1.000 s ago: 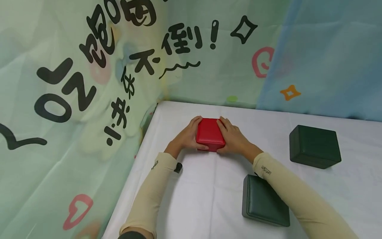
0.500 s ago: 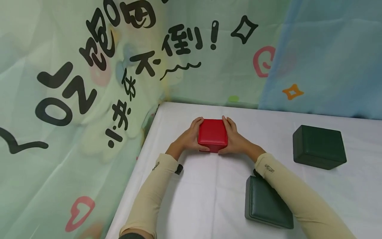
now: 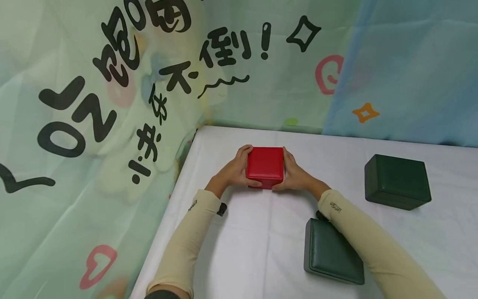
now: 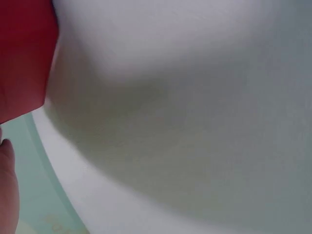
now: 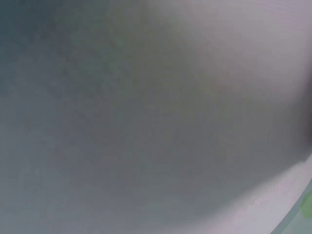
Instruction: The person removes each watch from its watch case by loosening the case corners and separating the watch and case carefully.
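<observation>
A closed red box (image 3: 264,162) with rounded edges sits near the back left of the white table, between both hands. My left hand (image 3: 237,169) grips its left side, with the thumb along the front face and the fingers toward the back corner. On the opposite side, my right hand (image 3: 296,172) holds the box with its thumb at the front right corner and its fingers along the right side. The left wrist view catches a side of the red box (image 4: 24,63) and a bit of a finger (image 4: 7,185). Only shaded cloth fills most of the right wrist view.
A dark green box (image 3: 398,180) stands at the right of the white-covered table (image 3: 239,249). Another green box (image 3: 332,253), flatter looking, lies nearer the front, partly hidden under the right forearm. A printed fabric backdrop (image 3: 276,99) borders the back and left edges.
The right hand's fingers have slid from over the top right edge of the red box to its right side. More of the lid shows, and the box looks squarer to the view.
</observation>
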`<state>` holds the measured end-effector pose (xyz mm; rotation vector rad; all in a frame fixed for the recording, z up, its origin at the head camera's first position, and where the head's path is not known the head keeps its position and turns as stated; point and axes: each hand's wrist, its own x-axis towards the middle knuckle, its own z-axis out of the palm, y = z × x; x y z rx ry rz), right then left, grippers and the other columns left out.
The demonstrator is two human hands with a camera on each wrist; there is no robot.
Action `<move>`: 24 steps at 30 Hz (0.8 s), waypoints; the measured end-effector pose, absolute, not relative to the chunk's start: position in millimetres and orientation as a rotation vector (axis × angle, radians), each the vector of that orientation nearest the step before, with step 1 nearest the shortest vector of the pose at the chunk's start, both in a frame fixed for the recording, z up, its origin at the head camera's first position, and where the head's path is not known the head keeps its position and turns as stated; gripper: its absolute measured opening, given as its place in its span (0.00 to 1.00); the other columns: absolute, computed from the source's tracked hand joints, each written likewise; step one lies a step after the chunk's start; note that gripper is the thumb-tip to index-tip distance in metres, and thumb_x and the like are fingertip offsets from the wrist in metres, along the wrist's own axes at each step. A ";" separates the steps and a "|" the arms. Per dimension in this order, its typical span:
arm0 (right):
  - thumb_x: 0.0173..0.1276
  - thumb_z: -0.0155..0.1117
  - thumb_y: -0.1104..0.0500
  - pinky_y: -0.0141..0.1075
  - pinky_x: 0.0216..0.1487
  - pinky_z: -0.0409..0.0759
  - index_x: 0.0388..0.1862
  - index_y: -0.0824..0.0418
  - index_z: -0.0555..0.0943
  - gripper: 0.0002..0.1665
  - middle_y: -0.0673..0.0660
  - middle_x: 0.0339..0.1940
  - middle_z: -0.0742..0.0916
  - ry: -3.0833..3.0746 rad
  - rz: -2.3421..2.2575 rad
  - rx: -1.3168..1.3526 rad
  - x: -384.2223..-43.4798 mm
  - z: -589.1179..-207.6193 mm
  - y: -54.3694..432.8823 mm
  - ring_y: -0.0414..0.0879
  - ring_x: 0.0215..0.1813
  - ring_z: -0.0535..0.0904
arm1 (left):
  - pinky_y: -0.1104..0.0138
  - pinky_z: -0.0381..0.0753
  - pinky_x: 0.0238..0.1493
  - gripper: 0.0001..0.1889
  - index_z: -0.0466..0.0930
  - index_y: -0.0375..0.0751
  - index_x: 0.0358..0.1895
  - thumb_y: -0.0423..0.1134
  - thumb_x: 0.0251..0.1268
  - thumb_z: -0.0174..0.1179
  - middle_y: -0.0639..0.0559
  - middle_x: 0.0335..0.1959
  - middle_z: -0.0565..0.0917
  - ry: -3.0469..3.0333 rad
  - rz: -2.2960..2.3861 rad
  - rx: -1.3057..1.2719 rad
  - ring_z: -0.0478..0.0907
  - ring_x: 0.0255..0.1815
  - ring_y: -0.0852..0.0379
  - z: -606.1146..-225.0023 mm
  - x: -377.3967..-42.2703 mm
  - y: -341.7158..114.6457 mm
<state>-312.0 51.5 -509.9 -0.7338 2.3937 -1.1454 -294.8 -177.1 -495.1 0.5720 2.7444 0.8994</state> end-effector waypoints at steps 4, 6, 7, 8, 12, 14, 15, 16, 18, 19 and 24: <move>0.42 0.75 0.55 0.59 0.61 0.64 0.71 0.64 0.29 0.74 0.67 0.71 0.46 2.396 -1.154 -0.752 -312.9 -514.3 51.0 0.62 0.70 0.47 | 0.64 0.73 0.57 0.55 0.44 0.41 0.69 0.53 0.40 0.69 0.52 0.70 0.48 2.731 0.886 0.529 0.61 0.64 0.55 -492.3 -296.2 -177.2; 0.42 0.75 0.55 0.59 0.62 0.63 0.71 0.64 0.29 0.74 0.68 0.71 0.46 2.403 -1.161 -0.775 -313.6 -516.7 51.4 0.62 0.70 0.46 | 0.64 0.73 0.57 0.55 0.44 0.42 0.69 0.54 0.40 0.69 0.52 0.70 0.49 2.716 0.887 0.507 0.63 0.63 0.54 -489.8 -297.5 -177.1; 0.43 0.75 0.55 0.59 0.62 0.62 0.71 0.64 0.29 0.74 0.68 0.70 0.46 2.407 -1.160 -0.784 -314.0 -517.5 51.5 0.62 0.70 0.46 | 0.64 0.73 0.57 0.54 0.45 0.42 0.69 0.54 0.40 0.69 0.52 0.70 0.49 2.707 0.889 0.493 0.63 0.63 0.55 -488.1 -298.4 -177.1; 0.43 0.75 0.56 0.60 0.62 0.62 0.71 0.64 0.29 0.74 0.68 0.70 0.46 2.408 -1.160 -0.794 -314.6 -518.0 51.8 0.62 0.70 0.45 | 0.63 0.73 0.57 0.54 0.45 0.42 0.69 0.54 0.40 0.69 0.52 0.70 0.49 2.698 0.891 0.480 0.64 0.62 0.55 -486.0 -299.4 -177.0; 0.43 0.75 0.55 0.61 0.62 0.60 0.71 0.62 0.29 0.73 0.68 0.70 0.47 2.390 -1.195 -0.830 -315.6 -517.2 52.8 0.62 0.70 0.43 | 0.63 0.72 0.58 0.53 0.47 0.42 0.69 0.55 0.40 0.69 0.52 0.70 0.51 2.669 0.881 0.440 0.64 0.62 0.55 -476.8 -304.3 -176.7; 0.42 0.75 0.53 0.63 0.61 0.60 0.72 0.59 0.29 0.74 0.69 0.70 0.48 2.384 -1.220 -0.855 -315.0 -516.6 53.3 0.63 0.70 0.44 | 0.63 0.73 0.57 0.52 0.48 0.42 0.68 0.55 0.40 0.69 0.51 0.69 0.53 2.654 0.875 0.421 0.64 0.61 0.55 -472.7 -307.0 -176.3; 0.42 0.75 0.51 0.64 0.61 0.59 0.72 0.58 0.29 0.74 0.69 0.70 0.48 2.379 -1.236 -0.868 -314.7 -516.8 53.7 0.63 0.69 0.43 | 0.62 0.73 0.57 0.52 0.49 0.42 0.68 0.55 0.39 0.69 0.50 0.69 0.54 2.649 0.868 0.412 0.64 0.61 0.55 -470.9 -308.3 -176.2; 0.42 0.75 0.49 0.64 0.59 0.60 0.72 0.56 0.30 0.74 0.69 0.69 0.49 2.389 -1.245 -0.892 -314.1 -516.9 53.6 0.62 0.69 0.45 | 0.62 0.73 0.56 0.52 0.49 0.42 0.68 0.55 0.39 0.68 0.50 0.68 0.55 2.644 0.863 0.405 0.64 0.61 0.55 -469.3 -309.8 -176.2; 0.43 0.74 0.48 0.66 0.59 0.59 0.72 0.55 0.29 0.73 0.69 0.68 0.49 2.380 -1.263 -0.914 -312.8 -516.0 53.6 0.63 0.68 0.44 | 0.61 0.73 0.56 0.51 0.50 0.43 0.68 0.55 0.39 0.68 0.49 0.67 0.57 2.631 0.855 0.390 0.64 0.61 0.55 -466.2 -312.4 -176.0; 0.43 0.74 0.47 0.67 0.58 0.58 0.72 0.55 0.29 0.73 0.69 0.68 0.49 2.379 -1.260 -0.920 -312.3 -515.8 53.5 0.63 0.68 0.43 | 0.61 0.73 0.56 0.51 0.50 0.43 0.68 0.56 0.40 0.68 0.49 0.67 0.57 2.624 0.847 0.385 0.63 0.61 0.55 -465.0 -313.7 -175.9; 0.44 0.73 0.54 0.66 0.61 0.54 0.71 0.58 0.28 0.73 0.67 0.70 0.48 2.350 -1.208 -0.852 -314.0 -516.5 51.9 0.62 0.71 0.38 | 0.59 0.71 0.59 0.50 0.51 0.43 0.68 0.56 0.42 0.66 0.50 0.67 0.58 2.586 0.806 0.366 0.61 0.63 0.55 -459.3 -318.6 -176.8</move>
